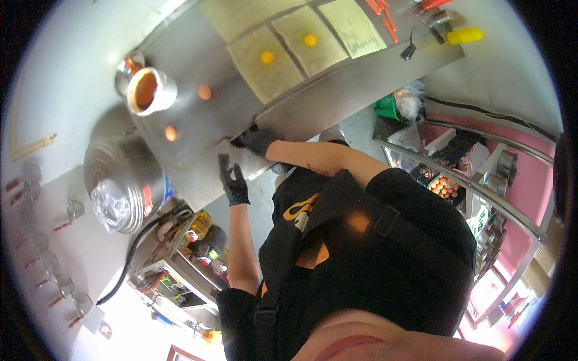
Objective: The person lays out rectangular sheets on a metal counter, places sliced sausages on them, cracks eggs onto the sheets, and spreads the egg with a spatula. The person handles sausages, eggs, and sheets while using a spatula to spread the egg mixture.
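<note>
My left hand (233,180), in a black glove, is over the near left part of the steel worktop (194,158), thumb and fingers apart and nothing seen in it. My right hand (257,141), also gloved in black, reaches in from the right just beyond it. Its fingers are blurred, so what it holds, if anything, cannot be told. Two brown eggs (204,92) lie apart on the worktop beyond my hands. Farther right lie pale greenish square sheets (289,54); two bear a round yellow spot like an egg yolk (267,57).
A white tub of brown sauce (151,92) stands at the worktop's left edge, beside a metal bowl. A large metal pot (126,158) with plastic wrap is on the left. Orange-red sticks (388,27), a black-handled tool (408,51) and a yellow bottle (465,35) lie far right. A rack (460,176) holds eggs and pans.
</note>
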A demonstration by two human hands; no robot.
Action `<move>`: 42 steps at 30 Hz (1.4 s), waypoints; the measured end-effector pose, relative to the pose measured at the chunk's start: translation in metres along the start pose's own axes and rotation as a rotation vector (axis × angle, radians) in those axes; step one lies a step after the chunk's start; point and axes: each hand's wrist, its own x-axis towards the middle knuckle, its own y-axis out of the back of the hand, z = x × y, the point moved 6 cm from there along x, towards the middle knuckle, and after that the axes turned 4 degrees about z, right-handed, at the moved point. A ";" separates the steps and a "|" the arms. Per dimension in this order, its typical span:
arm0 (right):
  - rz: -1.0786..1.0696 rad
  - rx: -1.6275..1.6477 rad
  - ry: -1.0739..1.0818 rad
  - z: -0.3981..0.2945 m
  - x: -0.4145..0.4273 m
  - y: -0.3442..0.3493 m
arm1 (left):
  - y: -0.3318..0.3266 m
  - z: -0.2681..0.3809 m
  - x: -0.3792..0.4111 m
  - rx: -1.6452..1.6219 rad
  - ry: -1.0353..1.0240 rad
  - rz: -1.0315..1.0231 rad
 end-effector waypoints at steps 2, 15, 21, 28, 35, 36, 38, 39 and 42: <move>-0.024 -0.055 -0.049 0.038 0.014 -0.019 | -0.028 0.007 0.022 -0.248 0.139 0.082; -0.146 0.835 -0.356 0.416 0.031 0.287 | -0.447 0.303 0.194 -0.212 -0.117 -0.654; -0.232 0.743 -0.287 0.463 0.063 0.344 | -0.514 0.355 0.235 -0.162 -0.229 -0.738; -0.399 0.887 -0.397 0.480 0.079 0.342 | -0.543 0.317 0.253 -0.070 -0.134 -0.730; -0.331 0.789 -0.367 0.491 0.070 0.345 | -0.538 0.332 0.240 -0.174 0.008 -0.708; -0.290 0.709 -0.320 0.492 0.071 0.341 | -0.536 0.328 0.240 -0.157 -0.032 -0.646; -0.224 0.617 -0.210 0.489 0.072 0.334 | -0.539 0.314 0.233 -0.127 -0.106 -0.534; -0.187 0.570 -0.155 0.486 0.073 0.336 | -0.535 0.316 0.230 -0.099 -0.129 -0.482; -0.259 0.669 -0.195 0.485 0.066 0.336 | -0.525 0.321 0.223 -0.055 -0.156 -0.445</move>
